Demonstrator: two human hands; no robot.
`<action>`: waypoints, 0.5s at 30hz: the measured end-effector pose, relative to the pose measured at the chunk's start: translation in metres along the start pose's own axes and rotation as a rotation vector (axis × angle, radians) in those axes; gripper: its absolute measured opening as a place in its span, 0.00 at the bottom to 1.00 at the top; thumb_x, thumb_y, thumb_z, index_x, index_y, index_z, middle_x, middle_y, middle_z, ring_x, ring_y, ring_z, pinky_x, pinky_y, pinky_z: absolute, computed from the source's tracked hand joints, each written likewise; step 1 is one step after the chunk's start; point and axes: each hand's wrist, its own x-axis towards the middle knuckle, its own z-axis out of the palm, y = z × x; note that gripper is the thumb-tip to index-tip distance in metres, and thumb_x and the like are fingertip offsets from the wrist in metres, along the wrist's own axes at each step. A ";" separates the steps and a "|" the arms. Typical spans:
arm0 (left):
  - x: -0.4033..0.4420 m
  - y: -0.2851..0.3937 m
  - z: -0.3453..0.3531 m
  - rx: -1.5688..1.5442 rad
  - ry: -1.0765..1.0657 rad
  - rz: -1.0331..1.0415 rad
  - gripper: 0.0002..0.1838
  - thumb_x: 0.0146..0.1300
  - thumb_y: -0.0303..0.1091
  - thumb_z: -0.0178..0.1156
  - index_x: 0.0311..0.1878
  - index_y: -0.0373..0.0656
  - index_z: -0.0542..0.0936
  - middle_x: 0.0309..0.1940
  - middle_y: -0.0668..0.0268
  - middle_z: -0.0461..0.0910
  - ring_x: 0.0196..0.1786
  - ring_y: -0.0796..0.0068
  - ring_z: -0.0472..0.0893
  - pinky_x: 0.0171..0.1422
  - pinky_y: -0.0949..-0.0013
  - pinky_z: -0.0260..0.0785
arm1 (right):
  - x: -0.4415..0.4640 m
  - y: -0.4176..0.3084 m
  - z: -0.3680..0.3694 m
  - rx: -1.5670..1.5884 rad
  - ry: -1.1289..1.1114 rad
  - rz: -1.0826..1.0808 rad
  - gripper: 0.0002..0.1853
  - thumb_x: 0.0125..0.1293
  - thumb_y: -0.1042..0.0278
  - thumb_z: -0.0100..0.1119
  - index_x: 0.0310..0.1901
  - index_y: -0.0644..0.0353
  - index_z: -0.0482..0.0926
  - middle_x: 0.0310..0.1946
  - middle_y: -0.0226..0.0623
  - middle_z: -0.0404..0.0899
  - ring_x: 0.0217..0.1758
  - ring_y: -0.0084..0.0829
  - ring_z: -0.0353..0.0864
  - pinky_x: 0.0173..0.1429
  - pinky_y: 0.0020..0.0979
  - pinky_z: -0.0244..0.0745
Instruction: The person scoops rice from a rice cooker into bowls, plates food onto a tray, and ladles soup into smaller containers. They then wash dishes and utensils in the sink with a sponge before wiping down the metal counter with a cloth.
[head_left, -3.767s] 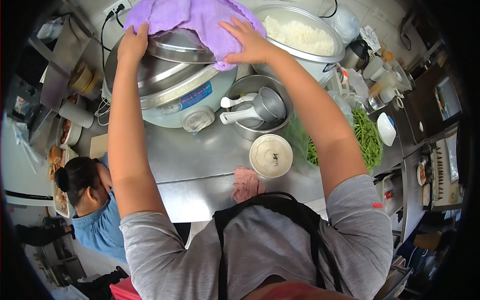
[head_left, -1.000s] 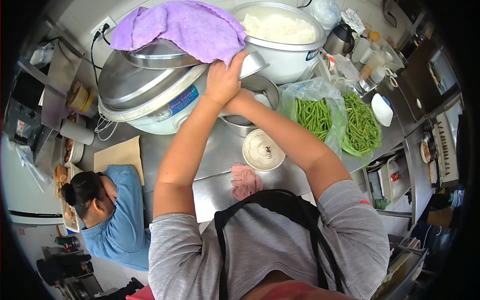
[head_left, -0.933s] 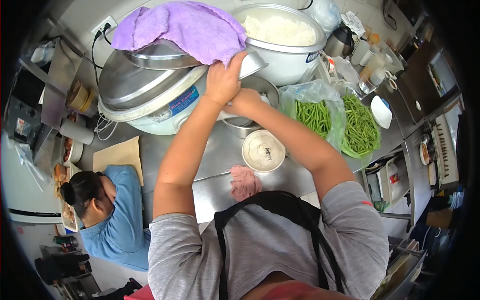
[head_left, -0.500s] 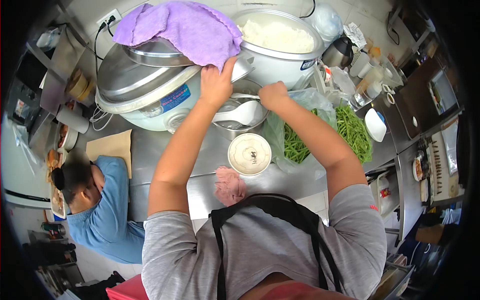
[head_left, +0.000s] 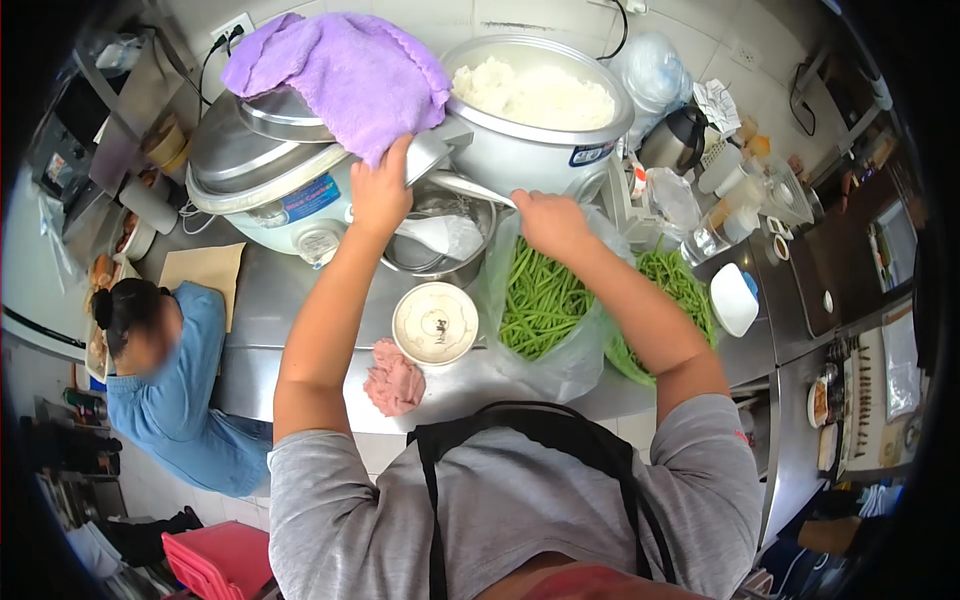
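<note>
My left hand (head_left: 382, 192) is closed on a silver metal vessel (head_left: 430, 155), just below a hanging corner of the purple towel (head_left: 360, 85). The towel drapes over metal lids on the left rice cooker (head_left: 270, 215). Fingers closed, my right hand (head_left: 552, 224) grips a pale handle (head_left: 470, 188) that points left toward that vessel; where they meet is unclear. Below them is a steel pot (head_left: 488, 222) with a white ladle (head_left: 440, 232) in it. Bagged green beans (head_left: 540, 300) lie beneath my right forearm.
An open cooker of rice (head_left: 535, 95) stands at the back. A round lidded tub (head_left: 435, 323) and a pink cloth (head_left: 394, 378) are near the front edge. A person in blue (head_left: 170, 400) leans on the counter at left. More beans (head_left: 670, 290) and a white container (head_left: 734, 300) lie right.
My hands, earlier close together with wrists crossing, have come apart. My right hand has moved right with the handle, uncovering the pot and ladle. The view has shifted, and the person in blue has raised their head.
</note>
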 end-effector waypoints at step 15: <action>-0.022 0.025 0.008 0.081 -0.036 -0.335 0.28 0.42 0.21 0.52 0.52 0.44 0.64 0.38 0.60 0.71 0.38 0.59 0.72 0.41 0.58 0.62 | -0.002 0.031 -0.016 0.154 -0.134 -0.137 0.13 0.53 0.71 0.45 0.42 0.54 0.68 0.29 0.39 0.75 0.29 0.38 0.76 0.33 0.40 0.69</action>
